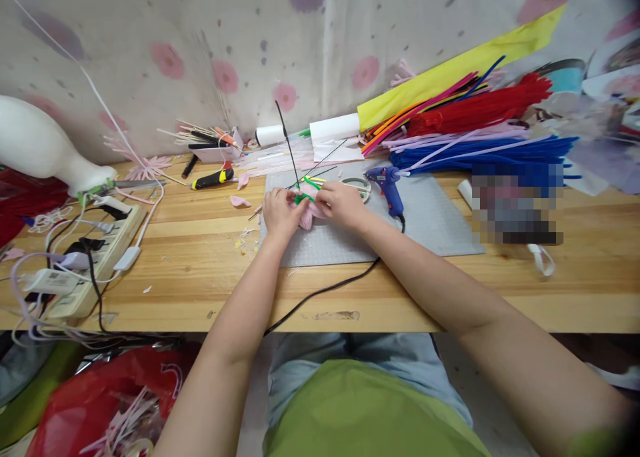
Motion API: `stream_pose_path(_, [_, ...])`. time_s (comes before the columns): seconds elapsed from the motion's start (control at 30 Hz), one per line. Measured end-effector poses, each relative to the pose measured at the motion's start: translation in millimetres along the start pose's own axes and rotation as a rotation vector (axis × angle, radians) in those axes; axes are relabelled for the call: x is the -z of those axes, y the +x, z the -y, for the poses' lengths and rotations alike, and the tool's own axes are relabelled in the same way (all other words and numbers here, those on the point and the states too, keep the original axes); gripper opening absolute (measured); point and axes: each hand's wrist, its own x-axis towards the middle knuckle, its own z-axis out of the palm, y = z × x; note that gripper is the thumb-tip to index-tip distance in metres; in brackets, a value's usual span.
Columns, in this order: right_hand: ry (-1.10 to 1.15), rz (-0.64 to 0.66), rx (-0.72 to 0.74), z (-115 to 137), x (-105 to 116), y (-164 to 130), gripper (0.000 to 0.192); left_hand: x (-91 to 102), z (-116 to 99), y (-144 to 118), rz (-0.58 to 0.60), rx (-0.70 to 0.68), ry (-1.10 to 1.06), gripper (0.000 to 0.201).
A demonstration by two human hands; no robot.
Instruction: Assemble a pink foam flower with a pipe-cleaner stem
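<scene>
Over the grey cutting mat both hands meet at a pink craft flower with a green pipe cleaner at its base. My left hand pinches the green piece and flower from the left. On the other side my right hand has its fingers closed at the flower and the green strand. A thin dark stem sticks up from between the hands. Just right of my right hand lie a roll of tape and a blue glue gun. The fingertips partly hide the flower.
Bundles of blue pipe cleaners and red pipe cleaners lie at the back right. A yellow-black utility knife sits left of the mat. A power strip with tangled cables stands at left. The glue gun's black cord crosses the front.
</scene>
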Motion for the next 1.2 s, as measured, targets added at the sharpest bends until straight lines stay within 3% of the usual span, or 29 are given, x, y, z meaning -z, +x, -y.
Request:
stream_pose_path(0.23, [0.005,0.030,0.101,11.4,-4.4,2.1,0.027,-4.4,-1.3,0.7,-0.001,0.074,-0.066,0.021])
stream_pose_path(0.77, [0.061,-0.062,0.068,7.9,-17.3,-3.8,0.025,-9.7,4.0,0.7,-0.003,0.084,-0.067,0.027])
stream_pose_path(0.93, [0.063,-0.094,0.089,7.0,-15.3,-4.7,0.024,-0.6,9.8,-1.4,-0.029,0.073,-0.136,0.025])
stream_pose_path(1.07, [0.062,-0.110,0.090,4.2,-14.4,-5.2,0.024,12.8,11.7,-2.8,-0.080,-0.011,-0.153,0.019])
stream_pose_path(1.2, [0.053,-0.109,0.107,2.9,-15.3,-5.5,0.026,16.8,7.7,-6.9,0.129,-0.236,-0.041,0.015])
